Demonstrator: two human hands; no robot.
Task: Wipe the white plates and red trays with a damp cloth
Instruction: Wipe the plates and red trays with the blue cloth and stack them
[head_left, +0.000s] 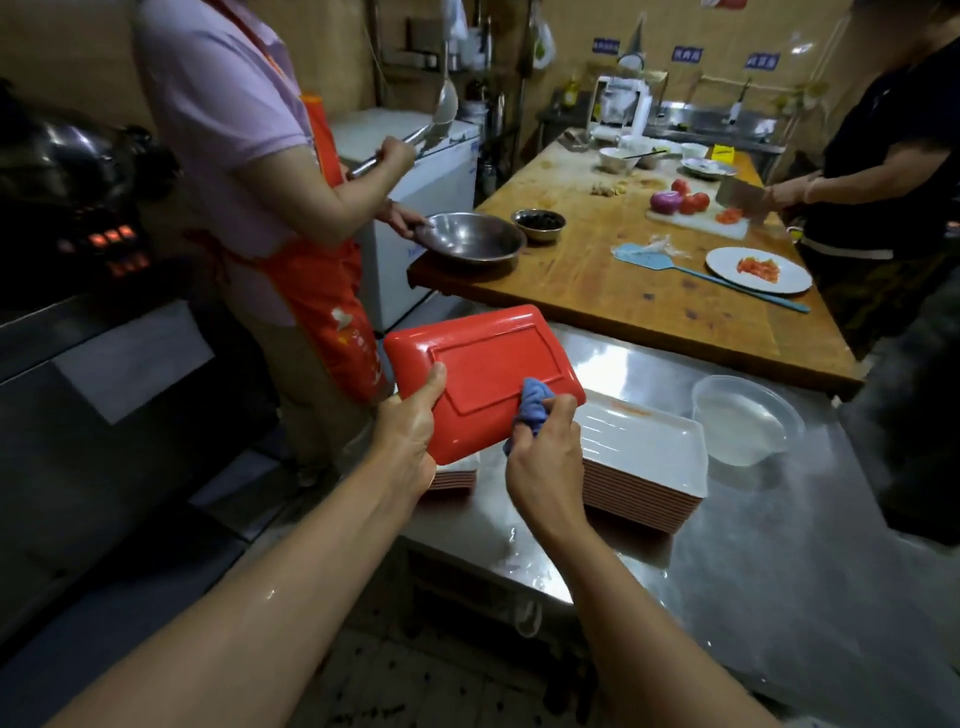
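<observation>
Red tray (483, 374) held underside-up just above-left of the white plate stack (641, 449) on the counter (779, 519), left hand (410, 441) fingers clamped on its near edge, right hand (545, 457) fingers bunched round blue cloth (530, 410) pressing the base; looks stiff, light, wet-slippery, so edge grip suits.

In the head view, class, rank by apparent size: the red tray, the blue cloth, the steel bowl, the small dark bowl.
1. red tray, though it is nearest the camera
2. steel bowl
3. blue cloth and small dark bowl: too alike to rank, cloth partly hidden
</observation>
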